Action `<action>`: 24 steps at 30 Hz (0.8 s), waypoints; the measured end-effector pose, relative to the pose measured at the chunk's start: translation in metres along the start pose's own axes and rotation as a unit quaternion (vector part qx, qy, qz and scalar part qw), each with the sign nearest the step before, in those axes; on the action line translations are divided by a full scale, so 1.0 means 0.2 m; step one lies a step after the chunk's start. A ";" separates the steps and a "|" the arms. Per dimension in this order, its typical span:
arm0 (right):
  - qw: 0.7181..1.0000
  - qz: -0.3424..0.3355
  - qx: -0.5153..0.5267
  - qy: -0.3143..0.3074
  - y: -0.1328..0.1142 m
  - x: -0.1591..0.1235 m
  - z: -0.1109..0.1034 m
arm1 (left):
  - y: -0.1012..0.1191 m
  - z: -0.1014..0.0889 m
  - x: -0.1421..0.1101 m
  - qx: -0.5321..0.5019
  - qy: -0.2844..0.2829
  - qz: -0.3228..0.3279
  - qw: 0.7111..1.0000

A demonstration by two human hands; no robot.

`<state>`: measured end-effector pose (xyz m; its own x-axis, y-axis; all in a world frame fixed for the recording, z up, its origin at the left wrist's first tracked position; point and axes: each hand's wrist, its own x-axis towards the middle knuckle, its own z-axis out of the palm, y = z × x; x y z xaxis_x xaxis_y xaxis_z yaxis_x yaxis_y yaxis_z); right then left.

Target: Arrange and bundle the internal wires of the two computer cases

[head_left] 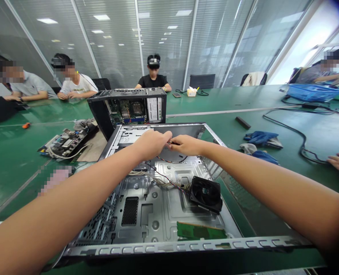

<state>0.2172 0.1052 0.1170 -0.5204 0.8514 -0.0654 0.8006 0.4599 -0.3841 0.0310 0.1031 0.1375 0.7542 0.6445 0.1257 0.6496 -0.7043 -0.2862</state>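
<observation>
An open computer case [163,244] lies on its side in front of me, its bare metal inside facing up. Over its far part, my left hand [154,143] and my right hand [186,145] meet with bent, closed fingers. A small dark piece shows at the fingertips, too little of it to name. Just below the hands runs a thin dark cable [169,178], which leads to a black cooling fan [205,193] lying at the right inside the case. A green memory module [200,230] rests near the case's front edge. Pale bundled wires [165,184] cross the middle.
Behind stands a second open computer tower [155,92]. On the left lies a motherboard [68,143] with parts on it. Blue-grey gloves [262,138], a dark bar [243,122], black cables [298,131] and a blue basket [312,93] are on the right. Several people sit around the table.
</observation>
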 end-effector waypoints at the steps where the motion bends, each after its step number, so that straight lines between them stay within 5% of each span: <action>1: 1.000 0.002 0.001 -0.001 0.00 0.00 0.00 | 0.00 0.00 0.00 -0.001 0.004 -0.001 1.000; 24: 1.000 -0.003 -0.018 -0.005 0.02 0.01 0.02 | -0.02 0.03 0.01 -0.039 0.055 0.028 0.997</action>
<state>0.2188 0.1081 0.1123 -0.5276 0.8464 -0.0726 0.8079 0.4734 -0.3511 0.0286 0.1084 0.1337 0.7926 0.5705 0.2155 0.6086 -0.7623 -0.2205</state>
